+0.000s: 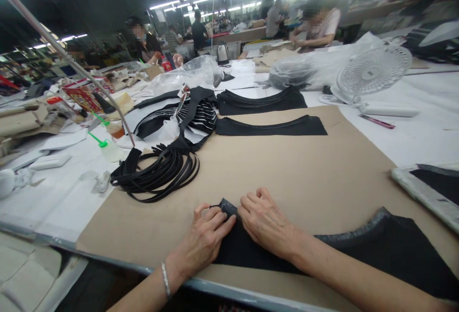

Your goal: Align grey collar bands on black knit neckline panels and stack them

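A long black fabric panel (pixel 401 250) lies along the front of the brown board, its curved upper edge showing a greyish strip. My left hand (pixel 206 235) pinches the panel's raised left corner, thumb and fingers pressed together on the edge. Just to the right, my right hand (pixel 263 223) has its fingers curled down on the same edge, close to the left fingertips. My right forearm crosses over the middle of the panel and hides part of it. A silvery bracelet (pixel 165 279) circles my left wrist.
Brown board (pixel 287 168) covers the table. Beyond are coiled black strips (pixel 158 178), two black panels (pixel 270 126), and squeeze bottles (pixel 109 149). A fan (pixel 373 70) and pink-handled tool (pixel 376 121) stand right, with a framed tray (pixel 423 192) nearer. Several people work behind.
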Demonstrator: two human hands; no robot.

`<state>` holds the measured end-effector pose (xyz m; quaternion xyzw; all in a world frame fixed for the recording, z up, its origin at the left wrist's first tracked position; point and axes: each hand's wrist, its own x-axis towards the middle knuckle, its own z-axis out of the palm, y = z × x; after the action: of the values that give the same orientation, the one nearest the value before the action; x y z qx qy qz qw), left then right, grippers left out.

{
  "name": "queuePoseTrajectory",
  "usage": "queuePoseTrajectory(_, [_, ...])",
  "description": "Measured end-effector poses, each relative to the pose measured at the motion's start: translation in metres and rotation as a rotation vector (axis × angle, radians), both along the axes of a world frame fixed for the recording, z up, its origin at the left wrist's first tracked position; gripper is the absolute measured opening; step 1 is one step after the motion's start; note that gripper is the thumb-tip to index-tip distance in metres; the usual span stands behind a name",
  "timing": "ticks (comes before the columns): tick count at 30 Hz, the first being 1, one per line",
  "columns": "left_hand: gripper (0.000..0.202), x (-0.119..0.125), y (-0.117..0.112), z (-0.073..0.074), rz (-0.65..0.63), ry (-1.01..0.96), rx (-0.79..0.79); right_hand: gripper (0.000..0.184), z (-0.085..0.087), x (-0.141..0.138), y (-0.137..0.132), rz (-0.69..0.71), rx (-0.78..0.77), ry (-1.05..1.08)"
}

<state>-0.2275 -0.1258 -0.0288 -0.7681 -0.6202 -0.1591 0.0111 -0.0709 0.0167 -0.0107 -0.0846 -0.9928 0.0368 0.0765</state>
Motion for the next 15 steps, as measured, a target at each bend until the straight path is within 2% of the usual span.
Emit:
queuePoseTrajectory(7, [0.039, 0.000, -0.001, -0.002, 0.017, -0.035, -0.001, 0.018, 0.011, 0.008, 0.020, -0.193, -0.161, 0.002])
queuePoseTrajectory(12, [0.041, 0.001, -0.001, 0.001, 0.002, -0.016, 0.004, 0.012, 0.015, 0.009, 0.016, -0.131, -0.270, -0.008])
queuePoseTrajectory(15, [0.042, 0.000, -0.001, 0.001, -0.003, -0.009, -0.011, 0.006, 0.011, 0.006, 0.014, -0.139, -0.262, -0.021])
